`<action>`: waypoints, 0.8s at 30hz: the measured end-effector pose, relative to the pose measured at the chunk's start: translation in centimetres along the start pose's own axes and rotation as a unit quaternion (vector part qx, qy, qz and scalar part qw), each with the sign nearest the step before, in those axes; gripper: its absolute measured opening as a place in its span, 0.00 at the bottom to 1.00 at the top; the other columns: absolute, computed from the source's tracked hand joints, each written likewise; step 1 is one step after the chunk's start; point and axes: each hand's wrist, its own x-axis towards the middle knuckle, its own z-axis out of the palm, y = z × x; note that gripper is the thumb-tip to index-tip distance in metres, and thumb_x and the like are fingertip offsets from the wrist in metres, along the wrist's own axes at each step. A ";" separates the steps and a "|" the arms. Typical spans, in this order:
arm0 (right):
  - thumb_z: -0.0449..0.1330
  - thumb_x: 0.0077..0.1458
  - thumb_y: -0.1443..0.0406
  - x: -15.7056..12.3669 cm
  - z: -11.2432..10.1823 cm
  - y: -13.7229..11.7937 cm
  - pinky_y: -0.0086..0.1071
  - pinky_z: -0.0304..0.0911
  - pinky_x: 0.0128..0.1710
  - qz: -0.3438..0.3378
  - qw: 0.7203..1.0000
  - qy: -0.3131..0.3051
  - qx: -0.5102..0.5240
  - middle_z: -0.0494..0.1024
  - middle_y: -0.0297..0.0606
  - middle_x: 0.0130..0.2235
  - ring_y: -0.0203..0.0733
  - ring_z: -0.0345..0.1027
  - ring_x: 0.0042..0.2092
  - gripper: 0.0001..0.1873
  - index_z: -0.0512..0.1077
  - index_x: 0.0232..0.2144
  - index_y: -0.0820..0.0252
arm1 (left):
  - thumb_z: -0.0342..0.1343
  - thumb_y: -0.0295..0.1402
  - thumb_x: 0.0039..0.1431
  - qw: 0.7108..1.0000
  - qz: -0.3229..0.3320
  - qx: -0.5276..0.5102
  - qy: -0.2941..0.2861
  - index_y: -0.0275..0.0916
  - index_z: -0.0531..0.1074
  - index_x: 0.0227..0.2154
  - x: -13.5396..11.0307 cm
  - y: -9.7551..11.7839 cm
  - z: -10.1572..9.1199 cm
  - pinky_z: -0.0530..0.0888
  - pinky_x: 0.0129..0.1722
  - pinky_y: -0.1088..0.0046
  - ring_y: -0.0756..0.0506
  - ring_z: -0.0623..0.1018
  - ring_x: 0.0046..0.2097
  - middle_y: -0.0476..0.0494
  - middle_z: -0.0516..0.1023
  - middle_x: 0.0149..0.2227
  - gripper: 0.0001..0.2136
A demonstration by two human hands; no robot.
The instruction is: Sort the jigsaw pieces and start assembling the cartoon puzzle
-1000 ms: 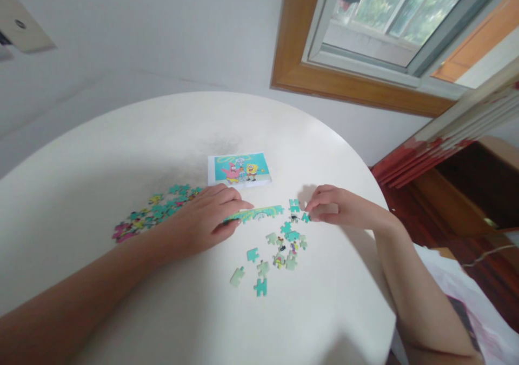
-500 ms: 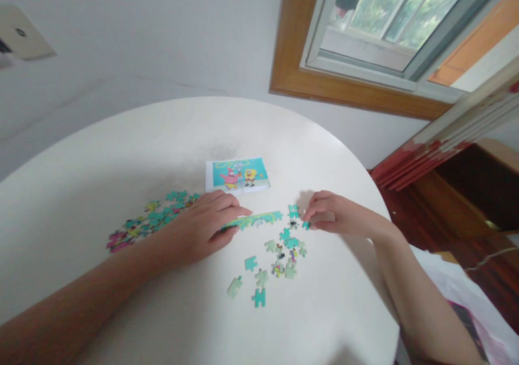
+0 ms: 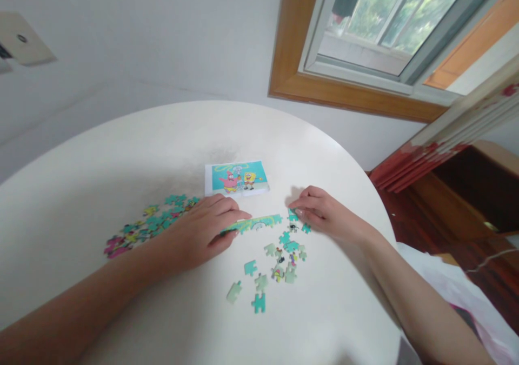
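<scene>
My left hand [image 3: 208, 221] rests on the table, index finger and thumb closed around the left end of a joined strip of jigsaw pieces [image 3: 265, 222], teal with yellow loops. Just past the strip's right end, my right hand [image 3: 322, 212] has its fingertips closed on a teal jigsaw piece [image 3: 292, 216], partly covered by the fingers. The piece lies on or close to the table. Near it are a piece with a dark mark [image 3: 293, 227] and a small teal piece [image 3: 306, 228]. Several loose teal and pale green pieces [image 3: 261, 282] lie scattered below the strip.
Left of my left hand spreads a pile of mixed jigsaw pieces [image 3: 152, 221], partly behind my forearm. A cartoon picture card [image 3: 239, 177] lies beyond the strip. The round white table [image 3: 194, 132] stands by a wall and a wood-framed window [image 3: 348, 97].
My right hand has moved left, from the small teal piece to the teal piece nearer the strip, and its fingers have closed there. My left hand stays on the strip.
</scene>
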 end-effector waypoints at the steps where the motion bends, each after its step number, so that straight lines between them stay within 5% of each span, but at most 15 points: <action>1: 0.56 0.63 0.68 0.1 0.1 0.0 0.37 0.69 0.39 -0.006 1.000 0.000 -0.005 0.70 0.45 0.42 0.40 0.67 0.38 0.15 0.76 0.49 0.60 | 0.48 0.30 0.67 1.000 -0.002 0.000 -0.001 0.41 0.72 0.52 0.0 0.0 0.0 0.66 0.52 0.63 0.41 0.71 0.48 0.41 0.73 0.45 0.14; 9: 0.63 0.58 0.68 -0.3 -0.8 0.0 0.42 0.66 0.53 -0.026 0.998 -0.048 0.010 0.70 0.42 0.46 0.44 0.66 0.49 0.13 0.77 0.46 0.55 | 0.48 0.29 0.66 1.000 -0.003 0.000 -0.003 0.40 0.72 0.52 0.2 0.1 -0.1 0.66 0.51 0.62 0.41 0.71 0.48 0.40 0.73 0.45 0.14; 17: 0.64 0.57 0.68 -0.8 -1.8 -0.4 0.37 0.66 0.50 -0.045 0.991 -0.119 0.039 0.73 0.40 0.43 0.42 0.67 0.47 0.10 0.78 0.43 0.57 | 0.49 0.29 0.65 1.000 0.004 0.002 0.008 0.40 0.73 0.51 0.2 0.1 0.0 0.67 0.51 0.63 0.41 0.71 0.48 0.40 0.74 0.44 0.15; 24: 0.61 0.59 0.71 -0.5 -0.8 -1.5 0.35 0.66 0.47 -0.069 0.992 -0.089 0.051 0.75 0.41 0.42 0.42 0.68 0.47 0.11 0.78 0.43 0.56 | 0.48 0.30 0.66 1.000 0.005 0.003 -0.001 0.40 0.72 0.52 0.0 -0.1 0.0 0.66 0.52 0.62 0.41 0.71 0.48 0.40 0.73 0.45 0.14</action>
